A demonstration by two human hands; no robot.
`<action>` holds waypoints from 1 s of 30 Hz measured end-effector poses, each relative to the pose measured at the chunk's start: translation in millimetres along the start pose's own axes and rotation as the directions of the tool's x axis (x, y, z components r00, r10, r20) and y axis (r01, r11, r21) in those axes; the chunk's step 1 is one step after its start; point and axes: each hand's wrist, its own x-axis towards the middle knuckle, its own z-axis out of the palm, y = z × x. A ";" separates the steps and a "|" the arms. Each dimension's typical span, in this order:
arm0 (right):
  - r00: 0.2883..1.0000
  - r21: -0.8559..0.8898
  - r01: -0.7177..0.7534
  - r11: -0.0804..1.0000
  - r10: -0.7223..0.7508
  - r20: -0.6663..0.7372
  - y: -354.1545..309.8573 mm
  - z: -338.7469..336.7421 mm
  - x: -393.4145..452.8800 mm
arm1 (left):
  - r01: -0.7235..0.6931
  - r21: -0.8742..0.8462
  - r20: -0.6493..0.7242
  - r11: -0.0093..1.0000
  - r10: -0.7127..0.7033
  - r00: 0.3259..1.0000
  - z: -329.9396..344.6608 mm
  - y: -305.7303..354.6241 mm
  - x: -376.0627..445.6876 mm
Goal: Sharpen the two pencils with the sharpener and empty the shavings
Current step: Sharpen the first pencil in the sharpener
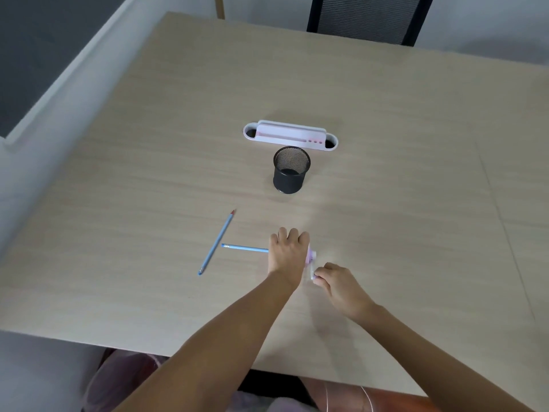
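Left hand (286,252) clamped the small pink plastic sharpener (310,257); right hand (332,281) pinched its crank; the blue pencil (246,248) could snap if forced.

Black mesh cup (291,170) just before white desk organizer (289,136); chair (367,19) behind table (148,173).

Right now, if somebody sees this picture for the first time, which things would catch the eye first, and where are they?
First, the two bare hands near the front of the pale wooden table: the left hand covers a small pink sharpener with a blue pencil sticking out to the left, and the right hand pinches the sharpener's near end. A second blue pencil with a red tip lies loose further left. Behind stand a black mesh cup and a white desk organiser.
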 end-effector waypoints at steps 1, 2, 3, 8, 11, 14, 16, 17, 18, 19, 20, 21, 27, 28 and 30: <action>1.000 -0.018 0.007 1.000 -0.007 -0.009 -2.8 -1.7 -2.1 | -0.006 -0.004 0.001 1.000 0.006 1.000 -0.1 0.6 -0.3; 0.999 -0.030 0.017 0.999 -0.018 -0.031 -5.8 -6.2 -4.4 | -0.014 -0.003 0.005 1.000 0.014 1.000 -0.1 0.9 -0.6; 0.996 -0.031 0.040 0.999 -0.042 -0.080 -8.3 -12.6 -5.4 | -0.018 0.008 -0.001 1.000 0.018 1.000 0.5 1.0 -1.3; 0.972 -0.068 0.107 0.992 -0.119 -0.205 -2.3 -51.0 24.0 | -0.034 -0.004 -0.015 0.999 0.034 0.999 5.2 0.8 0.6; 0.979 -0.104 0.083 0.991 -0.100 -0.176 0.7 -54.6 51.8 | -0.028 0.011 -0.019 1.000 0.029 0.999 4.1 -0.9 0.3; 0.979 -0.128 0.125 0.984 -0.143 -0.147 2.9 -32.1 55.9 | -0.015 0.072 -0.004 0.997 0.015 1.000 -0.5 1.9 -3.0; 0.985 -0.059 0.053 0.997 -0.062 -0.161 2.8 -9.8 43.4 | -0.003 0.079 -0.026 0.997 0.005 1.000 -1.9 3.1 -2.8; 0.986 -0.015 0.002 1.000 -0.004 -0.165 2.8 1.0 33.3 | 0.004 0.079 -0.021 0.997 -0.002 1.000 0.2 3.9 -2.7; 0.984 0.025 -0.032 0.999 0.036 -0.176 2.9 10.4 22.1 | 0.012 0.089 -0.015 0.996 -0.011 1.000 0.7 4.8 -3.3; 0.983 0.054 -0.046 0.998 0.054 -0.176 2.7 16.0 10.6 | 0.026 0.098 -0.014 0.995 -0.025 1.000 0.0 5.9 -3.1; 0.984 0.087 -0.051 0.995 0.065 -0.163 2.2 17.5 0.7 | 0.036 0.105 -0.024 0.994 -0.034 0.999 -1.4 6.0 -2.3; 0.987 0.126 -0.062 0.990 0.079 -0.138 0.8 11.7 -5.7 | 0.037 0.103 -0.030 0.994 -0.034 0.999 -0.8 6.2 -1.3; 0.979 0.198 -0.106 0.975 0.137 -0.151 -4.6 -37.8 26.0 | -0.004 0.099 -0.020 0.995 0.006 1.000 0.6 0.7 -2.1; 0.967 0.226 -0.126 0.966 0.171 -0.189 -3.7 -39.4 35.3 | -0.004 0.102 -0.016 0.995 0.005 1.000 1.6 -0.1 -2.8; 0.936 0.303 -0.141 0.943 0.227 -0.269 -1.0 -36.5 53.5 | 0.008 0.111 -0.041 0.994 -0.003 0.999 2.7 -1.4 -3.0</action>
